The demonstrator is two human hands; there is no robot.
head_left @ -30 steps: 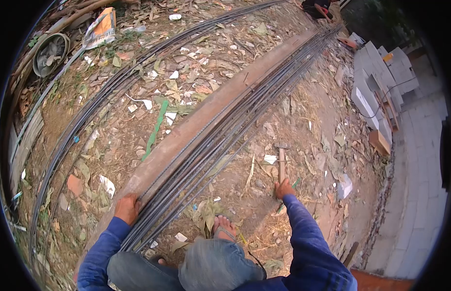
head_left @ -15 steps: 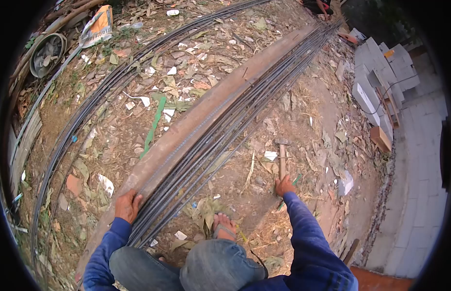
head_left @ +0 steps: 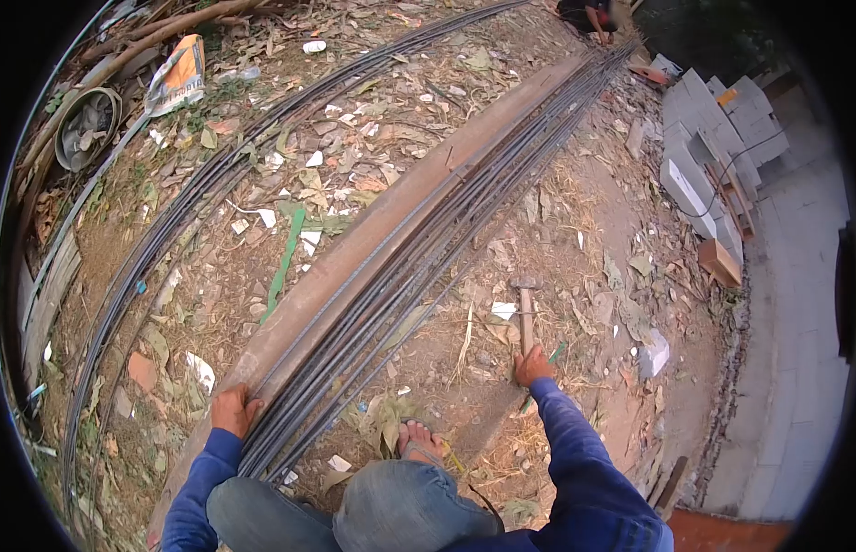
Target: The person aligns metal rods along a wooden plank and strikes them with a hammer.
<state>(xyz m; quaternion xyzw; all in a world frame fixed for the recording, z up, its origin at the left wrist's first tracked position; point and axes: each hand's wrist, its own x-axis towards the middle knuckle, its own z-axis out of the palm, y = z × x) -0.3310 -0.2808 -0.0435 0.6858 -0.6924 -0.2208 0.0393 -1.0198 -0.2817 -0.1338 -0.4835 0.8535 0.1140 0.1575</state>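
Observation:
A long bundle of dark steel bars (head_left: 426,247) runs diagonally from my knees to the far top right. Beside it on the left lies a long brown beam (head_left: 354,241), with one ribbed bar along its top. My left hand (head_left: 233,410) rests on the beam's near part, next to the bundle; whether it grips a bar is hidden. On the right, my right hand (head_left: 534,366) is wrapped round the wooden handle of a hammer (head_left: 527,317), whose head is just over the littered ground.
Curved bars (head_left: 193,189) lie at the left, near a bucket (head_left: 87,129) and an orange-white bag (head_left: 178,78). Grey blocks (head_left: 699,138) are stacked at the right by a paved strip (head_left: 796,350). Another person (head_left: 589,14) crouches at the far end of the bundle.
My left hand has shifted slightly back along the beam. The hammer is still in my right hand, almost unmoved. The view has shifted a little.

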